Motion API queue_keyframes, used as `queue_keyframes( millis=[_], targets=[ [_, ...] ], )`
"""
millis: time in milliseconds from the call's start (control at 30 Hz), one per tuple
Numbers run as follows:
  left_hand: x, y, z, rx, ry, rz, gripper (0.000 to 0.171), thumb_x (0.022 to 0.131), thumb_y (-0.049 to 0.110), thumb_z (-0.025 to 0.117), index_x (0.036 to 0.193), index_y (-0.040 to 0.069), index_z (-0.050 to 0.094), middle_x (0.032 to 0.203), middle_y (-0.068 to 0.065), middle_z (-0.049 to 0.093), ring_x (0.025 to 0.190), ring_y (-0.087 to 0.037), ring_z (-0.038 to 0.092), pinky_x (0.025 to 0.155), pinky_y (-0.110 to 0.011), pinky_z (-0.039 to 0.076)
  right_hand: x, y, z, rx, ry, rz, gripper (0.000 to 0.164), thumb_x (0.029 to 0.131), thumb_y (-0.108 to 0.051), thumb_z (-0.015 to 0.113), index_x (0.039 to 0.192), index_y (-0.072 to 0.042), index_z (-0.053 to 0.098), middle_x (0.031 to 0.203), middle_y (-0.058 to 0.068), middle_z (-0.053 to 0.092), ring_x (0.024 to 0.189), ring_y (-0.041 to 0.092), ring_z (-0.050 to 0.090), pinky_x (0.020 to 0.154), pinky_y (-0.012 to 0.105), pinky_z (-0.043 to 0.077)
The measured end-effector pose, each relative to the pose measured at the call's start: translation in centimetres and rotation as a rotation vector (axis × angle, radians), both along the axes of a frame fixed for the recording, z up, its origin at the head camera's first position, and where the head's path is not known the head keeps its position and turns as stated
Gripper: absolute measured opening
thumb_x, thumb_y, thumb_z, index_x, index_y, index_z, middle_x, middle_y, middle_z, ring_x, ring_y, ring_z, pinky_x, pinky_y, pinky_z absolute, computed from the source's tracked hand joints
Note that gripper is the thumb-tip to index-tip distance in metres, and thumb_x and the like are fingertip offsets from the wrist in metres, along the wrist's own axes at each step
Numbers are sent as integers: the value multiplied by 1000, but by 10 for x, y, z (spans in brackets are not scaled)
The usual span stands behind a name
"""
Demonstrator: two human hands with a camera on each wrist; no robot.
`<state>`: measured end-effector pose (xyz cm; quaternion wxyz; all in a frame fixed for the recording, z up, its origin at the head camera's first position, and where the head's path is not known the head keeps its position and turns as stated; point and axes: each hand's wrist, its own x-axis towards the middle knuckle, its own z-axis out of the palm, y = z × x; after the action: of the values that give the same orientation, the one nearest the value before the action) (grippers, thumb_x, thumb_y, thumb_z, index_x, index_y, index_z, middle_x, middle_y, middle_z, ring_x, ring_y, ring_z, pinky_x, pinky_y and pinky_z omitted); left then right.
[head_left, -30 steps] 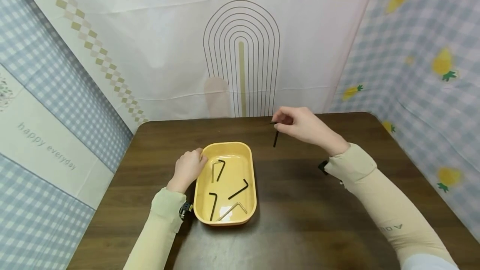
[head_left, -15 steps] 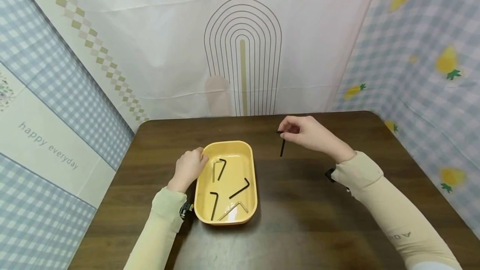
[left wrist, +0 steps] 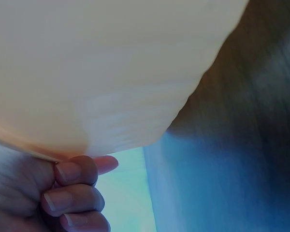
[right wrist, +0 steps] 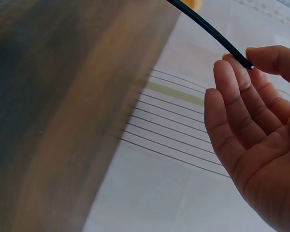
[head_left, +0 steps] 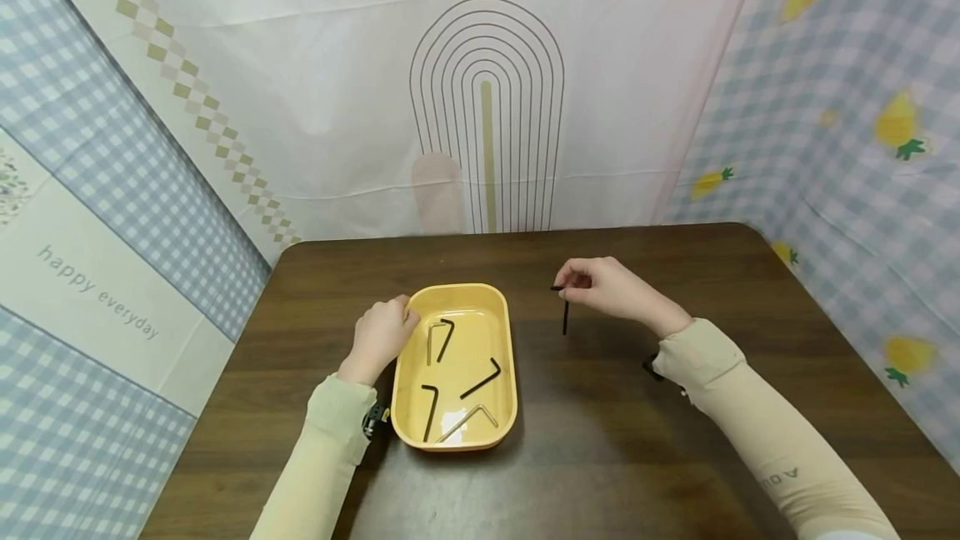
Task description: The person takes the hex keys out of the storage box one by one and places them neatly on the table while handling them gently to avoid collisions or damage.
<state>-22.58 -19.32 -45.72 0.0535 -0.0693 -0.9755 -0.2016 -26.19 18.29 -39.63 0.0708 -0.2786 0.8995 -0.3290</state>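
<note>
My right hand (head_left: pixel 609 290) pinches a black hex key (head_left: pixel 566 319) by its bent end, between thumb and fingertips, to the right of the tray. The key's long arm points down. In the right wrist view the hex key (right wrist: pixel 210 31) runs up and left from the fingertips. My left hand (head_left: pixel 381 340) grips the left rim of a yellow tray (head_left: pixel 512 357); the left wrist view has curled fingers (left wrist: pixel 75 200) at that rim. Inside the tray lie a black hex key (head_left: pixel 431 415), two more black ones, and two gold hex keys (head_left: pixel 430 346) (head_left: pixel 461 423).
The tray stands on a dark brown wooden table (head_left: pixel 615 448), left of its middle. Behind the table hangs a white cloth (head_left: pixel 315 107) with printed arches. Blue checked cloth (head_left: pixel 847 190) closes off the right side, and similar cloth hangs at the left.
My right hand has come nearer to me and slightly right, carrying the black hex key lower in the head view. My left hand and the tray stay almost where they were.
</note>
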Motion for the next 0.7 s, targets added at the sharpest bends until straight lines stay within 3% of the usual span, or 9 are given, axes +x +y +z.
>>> queue_keyframes(
  millis=[333, 700],
  targets=[
    [-2, 1, 0, -12, 1, 4, 19, 99, 18, 49, 87, 5, 58, 55, 0, 38, 45, -16, 38, 44, -31, 32, -4, -3, -27, 32, -35, 35, 13, 93, -8, 65, 105, -8, 70, 91, 0, 69, 80, 13, 62, 69, 34, 51],
    [-1, 1, -1, -11, -5, 8, 19, 99, 18, 50, 90, 5, 59, 56, -1, 39, 45, -16, 39, 44, -31, 32, -9, -8, -46, 43, -81, 48, 14, 94, -8, 63, 106, -4, 69, 87, 3, 69, 72, 16, 64, 64, 32, 52]
  ],
)
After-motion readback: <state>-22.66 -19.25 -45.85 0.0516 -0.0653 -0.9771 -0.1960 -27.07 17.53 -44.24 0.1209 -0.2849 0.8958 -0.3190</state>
